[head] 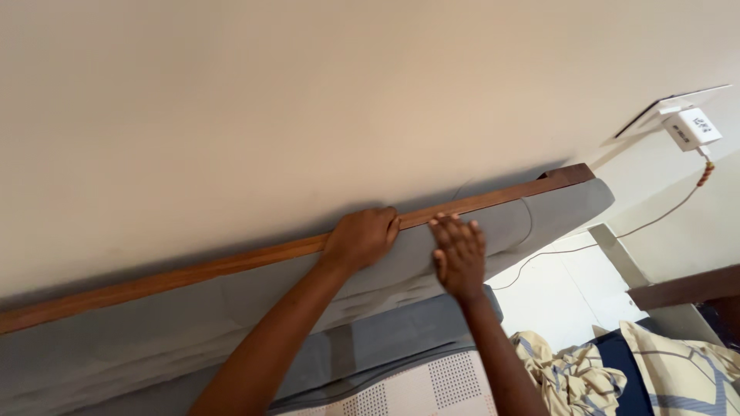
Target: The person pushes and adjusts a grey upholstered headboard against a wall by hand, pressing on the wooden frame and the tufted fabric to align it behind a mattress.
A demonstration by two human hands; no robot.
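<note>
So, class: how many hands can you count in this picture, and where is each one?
2. The left hand grips the wooden top rail of the grey padded headboard. The right hand lies flat on the padding just beside it. No others are visible.

Two hands (361, 239) (459, 254), one headboard (231, 308), one charger (692, 128)

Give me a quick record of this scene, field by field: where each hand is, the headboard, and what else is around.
left hand: left hand curled over the wooden top rail of the headboard
right hand: right hand flat, fingers spread, on the grey padded headboard
wall: plain cream wall directly behind the rail
bedding: crumpled patterned sheet at lower right
power: white charger plugged into a wall socket, cable hanging down
</note>
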